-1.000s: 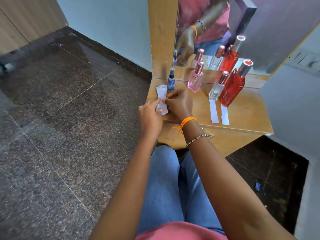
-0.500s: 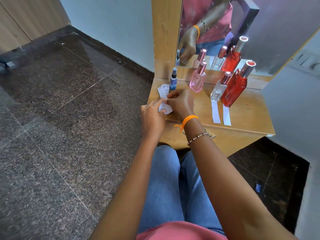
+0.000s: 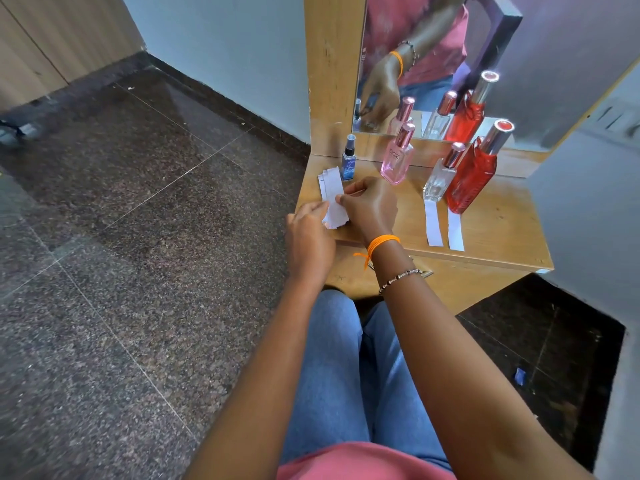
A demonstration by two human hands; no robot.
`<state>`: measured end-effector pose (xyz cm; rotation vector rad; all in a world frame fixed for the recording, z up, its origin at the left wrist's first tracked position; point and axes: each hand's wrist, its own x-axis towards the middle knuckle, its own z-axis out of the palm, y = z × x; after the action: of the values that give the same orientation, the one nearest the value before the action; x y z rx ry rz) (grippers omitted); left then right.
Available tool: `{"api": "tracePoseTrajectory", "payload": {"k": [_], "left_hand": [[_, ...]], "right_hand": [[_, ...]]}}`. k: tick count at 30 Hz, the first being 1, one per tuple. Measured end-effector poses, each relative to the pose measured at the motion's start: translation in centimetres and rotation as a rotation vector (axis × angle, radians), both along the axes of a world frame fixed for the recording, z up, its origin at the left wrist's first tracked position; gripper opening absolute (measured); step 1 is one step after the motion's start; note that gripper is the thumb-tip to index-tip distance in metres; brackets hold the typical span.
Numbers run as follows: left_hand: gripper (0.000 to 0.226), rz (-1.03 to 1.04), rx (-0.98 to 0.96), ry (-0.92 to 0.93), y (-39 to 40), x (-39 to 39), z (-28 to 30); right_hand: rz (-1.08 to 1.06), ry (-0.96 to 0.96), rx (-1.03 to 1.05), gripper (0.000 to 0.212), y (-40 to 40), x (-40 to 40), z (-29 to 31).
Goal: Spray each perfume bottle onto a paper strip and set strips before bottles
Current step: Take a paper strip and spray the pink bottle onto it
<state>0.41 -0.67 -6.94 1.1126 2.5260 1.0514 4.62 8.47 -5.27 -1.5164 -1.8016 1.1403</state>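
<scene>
Still both hands, left [image 3: 309, 237] and right [image 3: 370, 209], pinch the paper strips [image 3: 333, 195], unmoved beside the blue bottle [image 3: 348, 161]

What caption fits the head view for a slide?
Both hands pinch paper strips beside four perfume bottles.

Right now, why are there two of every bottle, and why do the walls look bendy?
Head view: the mirror behind repeats the red bottle and pink bottle; the wide-angle lens bows straight edges; window light glares off the dark floor.
</scene>
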Motion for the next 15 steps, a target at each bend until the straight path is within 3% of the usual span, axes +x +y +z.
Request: {"api": "tracePoseTrajectory", "payload": {"k": [8, 11, 15], "left_hand": [[0.044, -0.009, 0.027, -0.038, -0.1, 0.2, 0.4], [0.038, -0.007, 0.088, -0.103, 0.1, 0.2, 1.1], [0.047, 0.04, 0.084, -0.227, 1.0, -0.6, 2.4]], "right_hand": [[0.072, -0.034, 0.041, 0.003, 0.2, -0.1, 0.5], [0.102, 0.009, 0.025, 0.009, 0.3, 0.0, 0.7], [0.119, 0.144, -0.036, 0.026, 0.2, 0.3, 0.9]]}}
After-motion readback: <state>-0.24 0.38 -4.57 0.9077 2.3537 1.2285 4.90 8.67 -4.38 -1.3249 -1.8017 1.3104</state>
